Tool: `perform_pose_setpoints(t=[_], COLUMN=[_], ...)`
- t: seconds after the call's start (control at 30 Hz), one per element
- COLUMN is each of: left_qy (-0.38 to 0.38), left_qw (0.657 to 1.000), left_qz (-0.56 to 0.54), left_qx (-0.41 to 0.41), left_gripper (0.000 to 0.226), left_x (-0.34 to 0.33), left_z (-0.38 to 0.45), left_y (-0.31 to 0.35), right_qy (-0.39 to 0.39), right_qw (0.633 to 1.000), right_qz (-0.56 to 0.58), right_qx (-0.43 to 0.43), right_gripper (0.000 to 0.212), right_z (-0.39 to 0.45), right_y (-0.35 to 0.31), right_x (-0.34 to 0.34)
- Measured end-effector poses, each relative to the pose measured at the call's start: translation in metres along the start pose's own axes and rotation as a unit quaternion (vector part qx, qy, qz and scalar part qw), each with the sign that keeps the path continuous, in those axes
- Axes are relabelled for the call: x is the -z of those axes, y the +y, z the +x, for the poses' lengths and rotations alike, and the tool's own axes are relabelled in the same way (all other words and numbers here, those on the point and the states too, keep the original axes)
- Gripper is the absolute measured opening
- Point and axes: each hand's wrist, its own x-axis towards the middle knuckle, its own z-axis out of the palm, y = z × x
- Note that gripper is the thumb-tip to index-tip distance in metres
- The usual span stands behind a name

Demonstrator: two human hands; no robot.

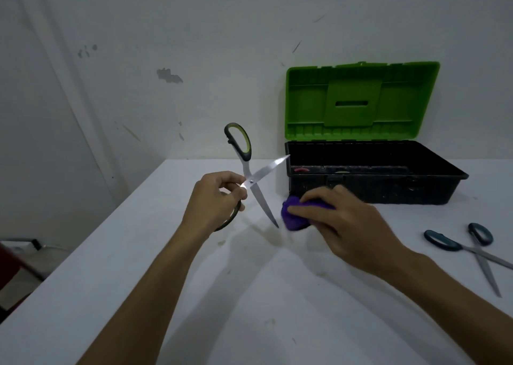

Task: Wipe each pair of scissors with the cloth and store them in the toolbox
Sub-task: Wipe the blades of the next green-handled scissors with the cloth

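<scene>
My left hand (215,199) holds a pair of scissors with black and green handles (251,176) above the white table, blades spread wide apart. One handle sticks up, the other is inside my fingers. Just right of the lower blade tip, my right hand (340,221) is closed on a bunched purple cloth (291,216). The cloth does not touch the blade. Behind it stands the toolbox (369,187), a black tub with its green lid (361,101) propped up against the wall. A second pair of scissors with dark teal handles (472,248) lies opened on the table at the right.
The white table (166,295) ends at its left edge, where the floor with a white power strip (22,246) shows below. A stained white wall rises right behind the table. Small objects lie inside the toolbox, too dark to identify.
</scene>
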Motion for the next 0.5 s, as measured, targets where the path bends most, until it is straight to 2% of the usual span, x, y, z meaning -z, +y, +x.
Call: perform_pose_setpoints(t=[0.1,0.17,0.33,0.4,0.5], left_qy=[0.069,0.09,0.046,0.045,0.023], left_qw=[0.992,0.982,0.967,0.973,0.993], left_qz=[0.089,0.113,0.116,0.06,-0.051], left_qx=[-0.065,-0.12,-0.22,-0.216,-0.102], left_gripper=[0.02,0.028,0.052,0.045,0.037], left_x=[-0.002,-0.001,-0.005,-0.011,-0.011], left_z=[-0.005,-0.007,-0.005,-0.003,0.0], left_y=[0.002,0.003,0.008,0.009,0.01], right_qy=[0.052,0.07,0.078,0.073,0.073], right_qw=[0.995,0.989,0.968,0.952,0.935], right_qz=[0.057,0.089,0.183,0.241,0.287], right_qx=[-0.066,-0.094,-0.152,-0.174,-0.197], right_gripper=[0.038,0.038,0.042,0.041,0.04], right_z=[0.004,0.003,0.001,0.0,-0.005], right_y=[0.011,0.017,0.033,0.038,0.043], right_x=[0.009,0.012,0.017,0.018,0.02])
